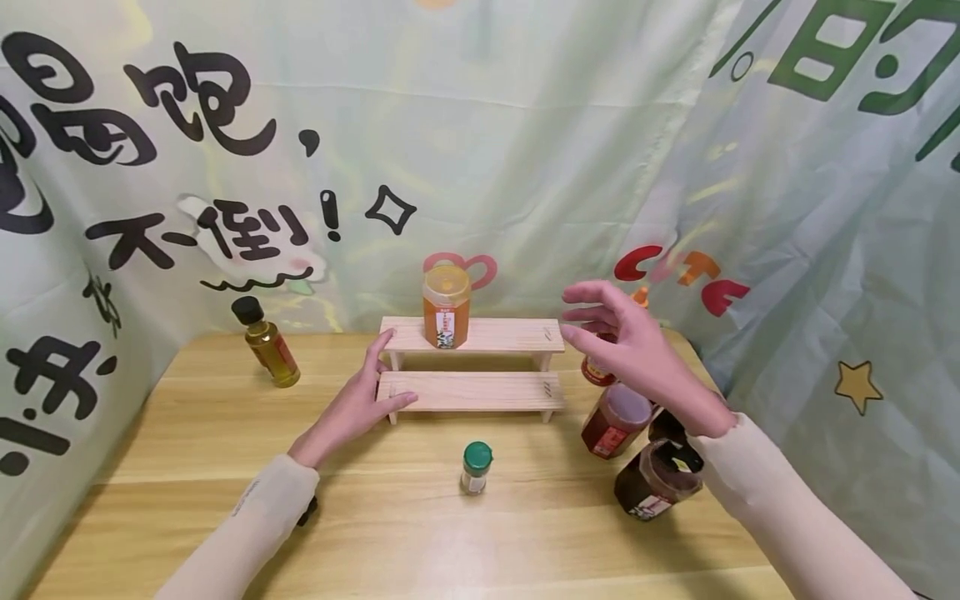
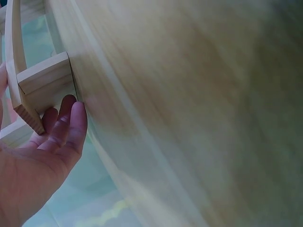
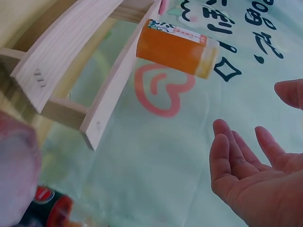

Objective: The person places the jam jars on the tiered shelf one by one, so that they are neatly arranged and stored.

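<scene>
Shows “不倒!” in black on the curtain [image 1: 525,167], with coloured letters C, T and E farther right; carries label print too small to read on the amber jar [image 1: 447,310]. Has the two-step wooden shelf [image 1: 472,392] at the far middle of the surface [image 1: 375,533], lengthwise left to right, with the jar upright on the upper step. Grips the shelf's left end with the left hand [image 1: 356,408], fingers bent round the wood. Holds the right hand [image 1: 637,346] in the air near the other end, fingers loosely spread.
</scene>
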`<state>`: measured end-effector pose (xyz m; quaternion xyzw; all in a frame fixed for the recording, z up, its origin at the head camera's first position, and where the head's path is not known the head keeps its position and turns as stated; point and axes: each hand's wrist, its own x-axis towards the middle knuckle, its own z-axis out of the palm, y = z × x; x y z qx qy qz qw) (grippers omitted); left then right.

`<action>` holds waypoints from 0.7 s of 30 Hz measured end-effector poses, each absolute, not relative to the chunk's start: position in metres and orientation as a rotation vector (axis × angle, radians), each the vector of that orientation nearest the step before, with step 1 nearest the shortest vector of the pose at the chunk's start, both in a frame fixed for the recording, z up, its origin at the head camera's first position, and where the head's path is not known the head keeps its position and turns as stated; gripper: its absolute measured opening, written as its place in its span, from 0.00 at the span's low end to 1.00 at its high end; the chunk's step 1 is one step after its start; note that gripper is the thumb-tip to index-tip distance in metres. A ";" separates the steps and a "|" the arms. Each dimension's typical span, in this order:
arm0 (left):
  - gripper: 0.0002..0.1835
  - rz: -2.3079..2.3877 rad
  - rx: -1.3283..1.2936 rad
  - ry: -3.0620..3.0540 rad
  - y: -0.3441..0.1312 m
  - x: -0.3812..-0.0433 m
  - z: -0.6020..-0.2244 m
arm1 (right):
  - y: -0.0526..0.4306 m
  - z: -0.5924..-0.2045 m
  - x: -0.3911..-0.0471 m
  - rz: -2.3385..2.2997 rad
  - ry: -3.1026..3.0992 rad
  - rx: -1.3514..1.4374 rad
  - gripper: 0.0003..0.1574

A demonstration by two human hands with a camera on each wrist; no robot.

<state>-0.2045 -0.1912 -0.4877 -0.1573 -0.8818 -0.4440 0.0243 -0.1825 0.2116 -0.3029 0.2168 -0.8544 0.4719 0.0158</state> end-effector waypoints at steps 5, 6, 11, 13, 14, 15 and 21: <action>0.62 -1.392 -0.492 -2.734 -0.190 -0.207 -0.487 | 0.234 -0.307 -0.166 1.415 -2.660 0.657 0.29; 0.62 -1.393 -0.489 -2.736 -0.190 -0.207 -0.488 | 0.237 -0.308 -0.163 1.401 -2.657 0.658 0.28; 0.62 -1.385 -0.475 -2.732 -0.191 -0.205 -0.488 | 0.254 -0.320 -0.149 1.330 -2.615 0.690 0.28; 0.62 -1.382 -0.475 -2.730 -0.191 -0.205 -0.488 | 0.262 -0.326 -0.141 1.309 -2.606 0.678 0.29; 0.62 -1.381 -0.477 -2.730 -0.191 -0.205 -0.488 | 0.266 -0.329 -0.137 1.310 -2.600 0.669 0.30; 0.62 -1.380 -0.477 -2.730 -0.191 -0.205 -0.488 | 0.270 -0.332 -0.133 1.316 -2.595 0.652 0.30; 0.62 -1.382 -0.473 -2.732 -0.191 -0.205 -0.488 | 0.294 -0.352 -0.112 1.376 -2.583 0.575 0.30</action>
